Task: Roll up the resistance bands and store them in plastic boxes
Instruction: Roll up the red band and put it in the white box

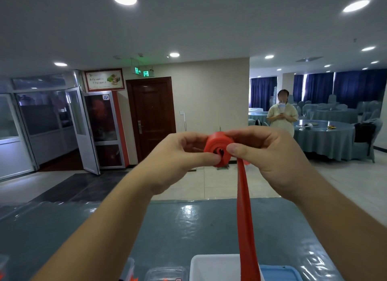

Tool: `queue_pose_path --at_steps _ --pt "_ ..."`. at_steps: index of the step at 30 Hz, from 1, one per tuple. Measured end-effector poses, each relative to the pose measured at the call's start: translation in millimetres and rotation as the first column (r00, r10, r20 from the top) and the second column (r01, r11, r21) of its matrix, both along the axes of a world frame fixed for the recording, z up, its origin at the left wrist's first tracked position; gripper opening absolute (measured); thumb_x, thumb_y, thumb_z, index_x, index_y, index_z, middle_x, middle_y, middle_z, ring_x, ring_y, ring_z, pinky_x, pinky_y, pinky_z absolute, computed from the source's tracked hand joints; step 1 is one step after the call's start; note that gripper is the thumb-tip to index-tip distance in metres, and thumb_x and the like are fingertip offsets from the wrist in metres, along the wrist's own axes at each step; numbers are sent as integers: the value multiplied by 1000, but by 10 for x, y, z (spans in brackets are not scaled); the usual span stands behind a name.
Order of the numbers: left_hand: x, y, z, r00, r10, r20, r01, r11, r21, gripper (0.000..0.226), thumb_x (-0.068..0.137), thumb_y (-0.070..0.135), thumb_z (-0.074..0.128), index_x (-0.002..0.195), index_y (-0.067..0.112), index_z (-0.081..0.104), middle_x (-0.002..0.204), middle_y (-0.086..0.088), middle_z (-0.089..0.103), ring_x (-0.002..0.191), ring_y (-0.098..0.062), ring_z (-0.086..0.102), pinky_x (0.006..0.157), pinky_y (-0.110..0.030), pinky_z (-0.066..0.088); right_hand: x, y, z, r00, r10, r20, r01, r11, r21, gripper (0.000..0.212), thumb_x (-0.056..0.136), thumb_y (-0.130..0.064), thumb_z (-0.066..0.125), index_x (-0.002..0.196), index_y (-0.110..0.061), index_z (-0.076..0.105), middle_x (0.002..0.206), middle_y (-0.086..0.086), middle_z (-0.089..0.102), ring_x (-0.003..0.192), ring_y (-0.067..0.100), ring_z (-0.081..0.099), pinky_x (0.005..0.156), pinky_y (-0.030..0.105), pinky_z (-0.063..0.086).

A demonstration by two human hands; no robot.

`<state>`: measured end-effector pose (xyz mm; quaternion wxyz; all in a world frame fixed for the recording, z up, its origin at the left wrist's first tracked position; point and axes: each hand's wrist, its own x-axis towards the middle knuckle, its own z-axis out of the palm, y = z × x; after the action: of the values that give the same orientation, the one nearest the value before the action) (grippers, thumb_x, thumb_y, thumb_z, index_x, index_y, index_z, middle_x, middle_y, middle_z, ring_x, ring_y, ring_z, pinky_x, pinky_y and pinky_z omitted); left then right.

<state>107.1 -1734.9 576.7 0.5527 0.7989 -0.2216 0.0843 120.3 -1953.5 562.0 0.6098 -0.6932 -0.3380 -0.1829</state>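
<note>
A red resistance band (217,147) is wound into a thick roll held up in front of me at chest height. My left hand (180,155) pinches the roll from the left, thumb on its near face. My right hand (266,153) grips it from the right, thumb pressed on the front edge. The loose tail of the band (246,218) hangs straight down from the roll, past the table edge, in front of a white plastic box (211,266). A clear plastic box (165,273) lies to the left of the white one.
The table (188,224) below has a shiny grey-blue cover. A blue lid (280,273) sits right of the white box, and another clear container edge (129,268) at the bottom left. A person (281,115) stands far back by round tables (326,138).
</note>
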Motion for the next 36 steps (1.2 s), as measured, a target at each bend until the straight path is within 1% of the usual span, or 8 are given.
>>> queue_pose_path --at_steps 4,9,11,16,21,28,34,36 --pt "-15 -156 -112 996 -64 -59 43 954 -298 31 87 3 75 118 6 74 107 -12 80 103 -23 77 93 -27 61 12 39 -79 1000 8 -14 -6 988 155 31 83 -15 77 114 -21 77 103 -5 82 101 10 77 85 21 60" --pt "21 -85 -54 995 -58 -83 46 989 -141 41 86 20 78 125 12 72 115 -8 78 111 -25 74 104 -40 56 -12 -68 8 999 -40 24 42 994 -97 32 85 -13 79 114 -28 78 103 -12 81 100 5 76 88 18 59" --pt "13 -82 -24 997 -57 -55 48 987 -156 38 86 20 76 123 11 72 111 -8 79 106 -23 76 99 -38 59 -25 -57 37 1000 -13 25 14 998 -60 32 82 -18 80 112 -28 78 103 -11 81 100 6 77 87 18 59" --pt "4 -260 -129 980 -175 -98 91 822 -563 39 92 10 69 129 -1 67 106 -13 78 90 -17 77 91 -30 62 -16 14 -45 1000 23 8 -24 986 165 42 73 -26 77 116 -25 76 105 -6 82 103 10 77 87 21 60" --pt "19 -135 -42 999 -19 -47 10 982 -190 35 88 22 74 121 9 73 112 -9 79 107 -24 75 100 -38 59 5 -88 -77 1000 5 -7 -6 998 -67 39 85 -9 79 121 -23 76 106 -9 81 102 9 77 91 21 59" --pt "-7 -238 -104 973 -174 -151 74 858 -509 35 97 14 64 130 0 68 120 -19 75 107 -26 74 89 -29 61 1 -9 -93 1000 -29 8 27 990 137 33 76 -27 77 110 -28 77 101 -10 82 98 8 77 83 20 60" --pt "29 -135 -47 995 -34 -94 19 987 -158 34 90 14 77 123 9 72 112 -10 79 108 -26 76 101 -40 58 11 -83 -43 999 -39 13 40 996 -81 29 87 -14 77 113 -27 77 100 -15 81 97 2 76 87 16 59" --pt "37 -121 -31 997 -24 -68 11 982 -190 37 86 19 77 122 11 73 112 -9 79 107 -26 76 101 -40 58 8 -50 -34 999 -33 23 34 999 -26 31 80 -25 78 111 -29 77 101 -13 81 98 5 77 86 18 60"
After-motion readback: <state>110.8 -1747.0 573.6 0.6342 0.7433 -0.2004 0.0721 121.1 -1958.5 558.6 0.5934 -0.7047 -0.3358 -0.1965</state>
